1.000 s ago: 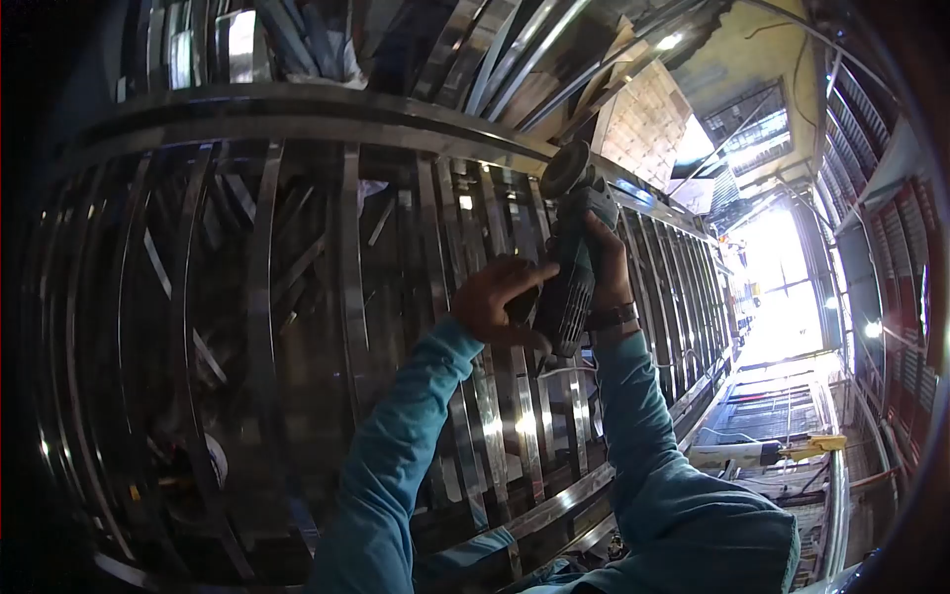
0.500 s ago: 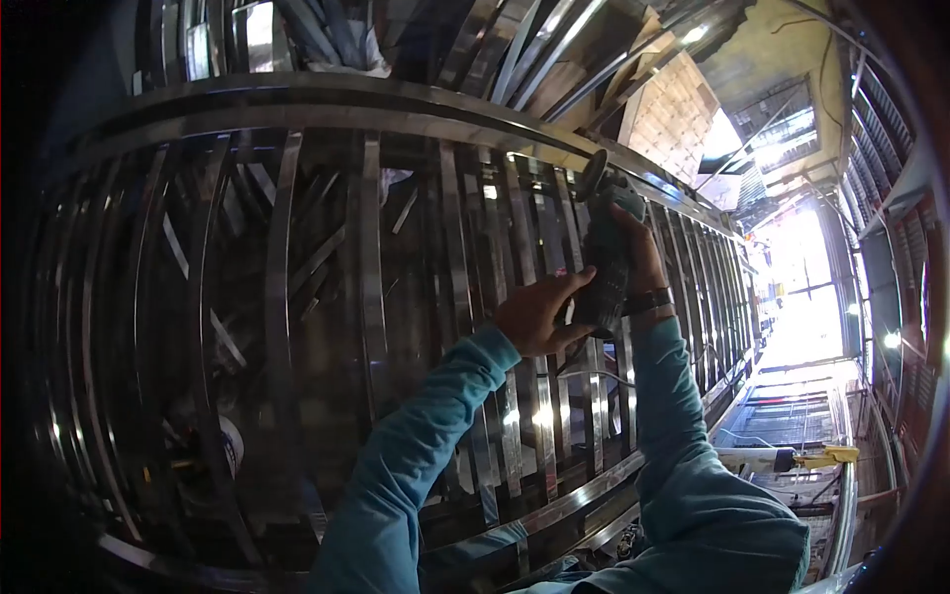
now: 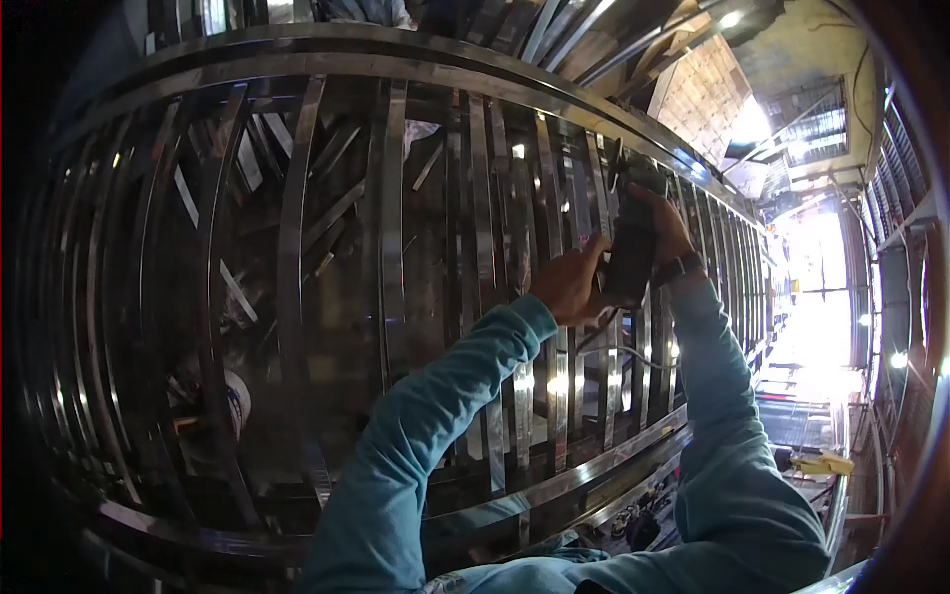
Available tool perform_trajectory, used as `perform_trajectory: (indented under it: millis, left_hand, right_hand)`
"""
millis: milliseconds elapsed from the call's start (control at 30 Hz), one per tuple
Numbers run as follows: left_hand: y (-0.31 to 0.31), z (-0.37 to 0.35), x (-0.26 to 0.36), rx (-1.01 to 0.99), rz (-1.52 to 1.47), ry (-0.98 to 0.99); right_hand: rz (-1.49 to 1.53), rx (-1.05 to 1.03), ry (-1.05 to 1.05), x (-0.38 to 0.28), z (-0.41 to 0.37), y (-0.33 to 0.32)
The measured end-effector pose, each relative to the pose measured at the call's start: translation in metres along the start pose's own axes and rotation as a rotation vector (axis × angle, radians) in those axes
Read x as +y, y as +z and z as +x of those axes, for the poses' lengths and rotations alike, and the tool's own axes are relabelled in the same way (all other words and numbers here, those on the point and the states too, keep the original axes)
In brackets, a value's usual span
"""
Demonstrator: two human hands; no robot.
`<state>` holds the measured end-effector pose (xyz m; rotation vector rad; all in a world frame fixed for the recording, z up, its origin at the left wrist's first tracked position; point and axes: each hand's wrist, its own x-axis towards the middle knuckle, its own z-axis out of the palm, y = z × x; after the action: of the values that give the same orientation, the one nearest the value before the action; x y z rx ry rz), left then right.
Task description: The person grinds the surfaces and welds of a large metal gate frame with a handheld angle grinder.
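An angle grinder (image 3: 633,247) is held out over the upright bars of a shiny metal railing frame (image 3: 394,218). My right hand (image 3: 667,226) wraps round the front of its dark body, with a band on the wrist. Closed on the rear end of the grinder is my left hand (image 3: 574,284), thumb pointing up along its side. The disc (image 3: 618,163) stands edge-on at the top, close by the frame's long upper rail (image 3: 495,74). A pale cable (image 3: 633,354) curves below the grinder across the bars.
Loose metal strips (image 3: 332,213) lie beyond the bars. A white bucket (image 3: 237,401) shows through at lower left. At the right lies a yellow tool (image 3: 823,463). Wooden boards (image 3: 698,89) lean at the top right, near a bright opening (image 3: 816,257).
Both hands and the grinder sit further right in the view. The disc has turned from showing its face to nearly edge-on. The whole scene has shifted slightly up and right.
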<state>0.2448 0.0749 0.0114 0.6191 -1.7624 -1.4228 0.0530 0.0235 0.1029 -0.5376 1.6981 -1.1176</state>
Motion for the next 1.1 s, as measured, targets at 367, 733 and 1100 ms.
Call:
perform_trajectory:
  millis: [367,733,1100]
  left_hand:
    - [0.002,0.057,-0.015,0.163,-0.433,0.3]
    - [-0.031,0.073,-0.048,0.218,-0.427,0.052]
    - [-0.058,0.072,-0.038,0.268,-0.731,0.251]
  right_hand:
    - [-0.887,-0.303,-0.565,-0.065,0.053,0.077]
    - [-1.28,-0.691,-0.668,-0.074,0.093,0.143]
    - [-1.286,-0.642,-0.599,-0.079,0.08,0.173]
